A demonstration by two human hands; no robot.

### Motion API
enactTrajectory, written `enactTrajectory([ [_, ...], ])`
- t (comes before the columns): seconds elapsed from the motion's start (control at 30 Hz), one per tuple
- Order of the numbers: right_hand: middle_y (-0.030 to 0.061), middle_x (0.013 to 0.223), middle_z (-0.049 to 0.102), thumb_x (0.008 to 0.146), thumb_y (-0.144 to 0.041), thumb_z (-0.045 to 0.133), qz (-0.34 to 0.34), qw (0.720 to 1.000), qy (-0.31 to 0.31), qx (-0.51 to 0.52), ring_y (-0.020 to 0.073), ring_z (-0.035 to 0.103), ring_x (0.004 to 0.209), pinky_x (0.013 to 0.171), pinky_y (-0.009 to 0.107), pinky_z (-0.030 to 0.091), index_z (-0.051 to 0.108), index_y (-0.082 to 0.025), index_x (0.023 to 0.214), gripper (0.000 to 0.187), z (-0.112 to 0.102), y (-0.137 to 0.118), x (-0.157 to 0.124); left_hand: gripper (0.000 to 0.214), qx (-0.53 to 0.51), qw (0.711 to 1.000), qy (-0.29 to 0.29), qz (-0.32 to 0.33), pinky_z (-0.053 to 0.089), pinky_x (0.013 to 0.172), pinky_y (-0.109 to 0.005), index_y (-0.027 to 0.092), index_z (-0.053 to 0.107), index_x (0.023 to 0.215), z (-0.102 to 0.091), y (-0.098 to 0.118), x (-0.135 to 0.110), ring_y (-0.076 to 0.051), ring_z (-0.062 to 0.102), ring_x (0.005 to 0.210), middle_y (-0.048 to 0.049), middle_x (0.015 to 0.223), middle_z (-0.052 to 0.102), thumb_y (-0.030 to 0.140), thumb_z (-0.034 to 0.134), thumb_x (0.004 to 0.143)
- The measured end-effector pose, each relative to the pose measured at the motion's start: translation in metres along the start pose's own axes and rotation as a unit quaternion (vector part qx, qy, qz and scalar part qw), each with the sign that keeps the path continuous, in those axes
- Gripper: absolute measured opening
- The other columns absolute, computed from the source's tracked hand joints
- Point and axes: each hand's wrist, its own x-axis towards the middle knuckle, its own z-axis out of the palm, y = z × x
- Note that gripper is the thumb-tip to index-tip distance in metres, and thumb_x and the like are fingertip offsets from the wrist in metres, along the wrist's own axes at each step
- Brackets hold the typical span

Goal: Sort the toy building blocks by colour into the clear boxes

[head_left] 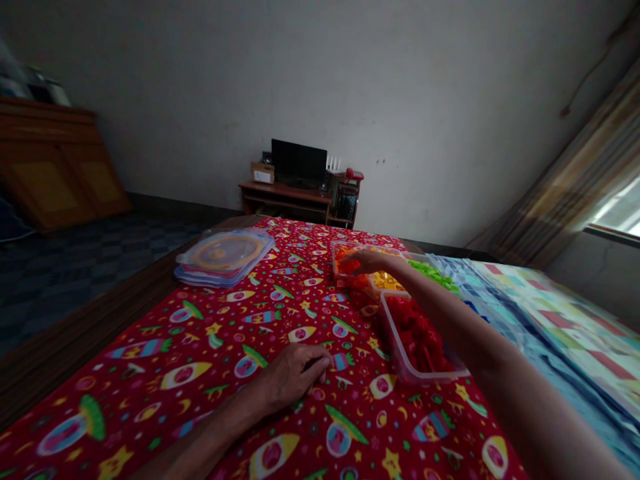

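Observation:
My right hand [367, 261] is stretched forward over the clear box of orange pieces [345, 255], fingers reaching down among them. The fingers look apart, with nothing I can make out held in them. My left hand [300, 370] lies on the red patterned cloth [280, 313] with its fingers loosely curled and nothing seen in them. Beside the orange box stands a box of yellow pieces [387, 281], partly covered by my right forearm. Nearer to me, a clear box of red pieces [415, 333] sits left of that forearm.
Green pieces [433, 273] fill another box beyond my right arm, with some blue pieces [475, 310] nearer. A stack of clear lids [225, 257] lies at the cloth's left side. Folded checked bedding [565, 313] covers the right. A monitor [299, 163] stands on a desk by the wall.

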Motion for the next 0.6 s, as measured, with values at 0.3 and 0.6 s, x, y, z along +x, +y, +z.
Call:
enactTrajectory([
  [0.3,0.0118,0.12,0.065,0.085,-0.025,0.06,0.042,0.998,-0.009,-0.047,0.0261,0.062,0.108,0.09,0.035,0.049,0.061,-0.021,0.127,0.042,-0.002,-0.03,-0.016,0.043,0.011,1.0,-0.003,0.001,0.036,0.055,-0.02,0.017,0.06,0.074,0.0,-0.002,0.0,-0.011,0.05,0.057,0.0007,0.066,0.061,0.045,0.035,0.095],
  [0.6,0.0119,0.131,0.059,0.088,-0.014,0.048,0.131,0.989,0.054,-0.053,0.0237,0.058,0.115,0.095,0.033,0.047,0.049,-0.021,0.137,0.05,0.007,-0.024,0.012,0.041,-0.001,1.0,-0.003,-0.009,0.039,0.058,-0.021,0.017,0.063,0.077,0.001,-0.003,0.0,-0.012,0.053,0.06,-0.0004,0.068,0.064,0.043,0.036,0.094],
])
